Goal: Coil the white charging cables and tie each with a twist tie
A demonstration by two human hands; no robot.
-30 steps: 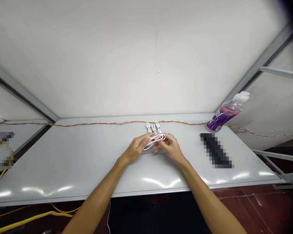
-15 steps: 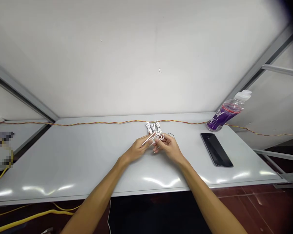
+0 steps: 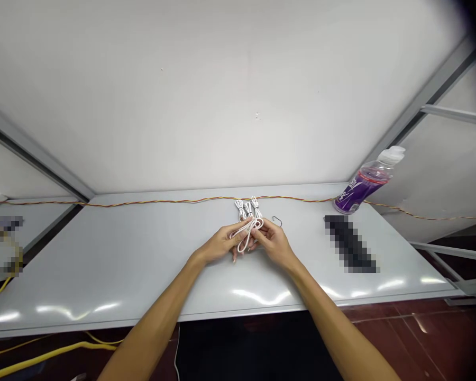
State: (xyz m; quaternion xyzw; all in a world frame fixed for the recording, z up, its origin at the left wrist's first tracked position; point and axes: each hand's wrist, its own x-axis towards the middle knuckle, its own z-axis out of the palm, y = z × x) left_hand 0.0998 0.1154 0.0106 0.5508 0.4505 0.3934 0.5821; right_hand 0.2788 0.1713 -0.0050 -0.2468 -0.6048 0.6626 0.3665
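Between my two hands is a white cable (image 3: pixel 244 241), folded into loops above the middle of the table. My left hand (image 3: pixel 221 243) pinches it from the left, and my right hand (image 3: pixel 274 242) grips the loops from the right with thumb and fingers. One loop hangs down toward me. Just beyond my fingers lie three tied bundles of white cable (image 3: pixel 256 207), side by side, their near ends partly hidden by my hands. A short bent black tie (image 3: pixel 277 220) rests on the table to the right of my right hand.
The grey table (image 3: pixel 122 259) meets a white wall. A twisted red and yellow wire (image 3: pixel 174 201) runs along its back. At the right stand a purple-labelled bottle (image 3: pixel 359 188) and a blurred-out dark flat object (image 3: pixel 351 246). Yellow cables (image 3: pixel 51 355) hang below at the left.
The white cable's loops have shifted between my hands, and one loop now hangs lower toward me. My left fingers have spread a little underneath. The cable bundles stay in place.
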